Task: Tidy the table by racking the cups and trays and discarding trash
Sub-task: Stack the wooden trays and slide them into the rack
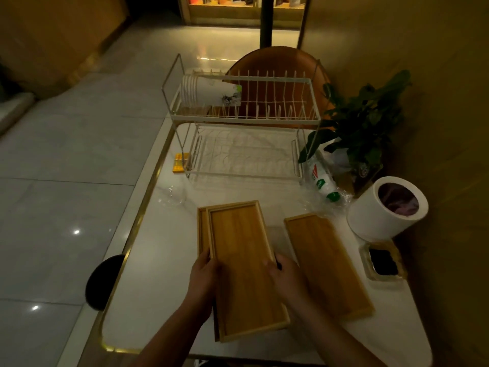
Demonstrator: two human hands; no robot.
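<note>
A wooden tray (242, 263) lies on top of a second tray (203, 229) near the table's front. My left hand (202, 276) grips the top tray's left edge and my right hand (287, 276) grips its right edge. A third wooden tray (328, 263) lies flat to the right. At the back stands a white two-tier wire rack (246, 120), with a stack of white paper cups (209, 92) lying sideways on its upper tier. A white bin (383, 213) with a purple liner sits at the right.
Crumpled clear plastic (172, 198) lies left of the trays. A plastic sleeve with cups (324, 181) rests beside a potted plant (367, 120). A yellow box (180, 162) sits by the rack's left foot. A glass ashtray (382, 260) is at the right edge. A chair (277, 64) stands behind.
</note>
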